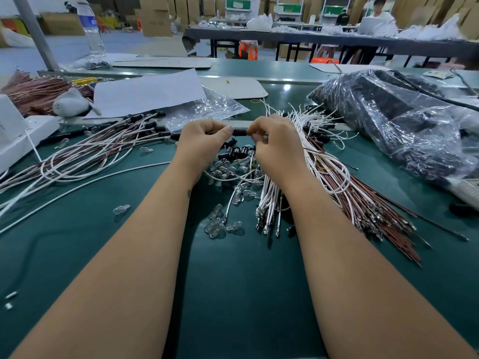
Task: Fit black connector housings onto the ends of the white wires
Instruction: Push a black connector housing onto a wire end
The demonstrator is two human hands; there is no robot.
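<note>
My left hand [201, 143] and my right hand [274, 143] meet above the green table [233, 281], and between their fingertips sits one black connector housing [240, 131]. The right thumb and fingers pinch the housing's right end. The left fingers are curled at its left end, around a thin wire that is mostly hidden. A white wire [228, 178] loops down below the hands. Loose black housings [237, 151] lie in a small heap just under the hands. A bundle of white and brown wires [324, 177] lies to the right, and finished wires with housings [108, 149] fan out on the left.
Small clear glass bulbs [220, 224] are scattered beneath my forearms. A large clear plastic bag of black parts [404, 125] fills the right. White paper [147, 93], a crumpled clear bag [207, 110] and a white device [18, 130] sit at the left. A water bottle [90, 27] stands far left.
</note>
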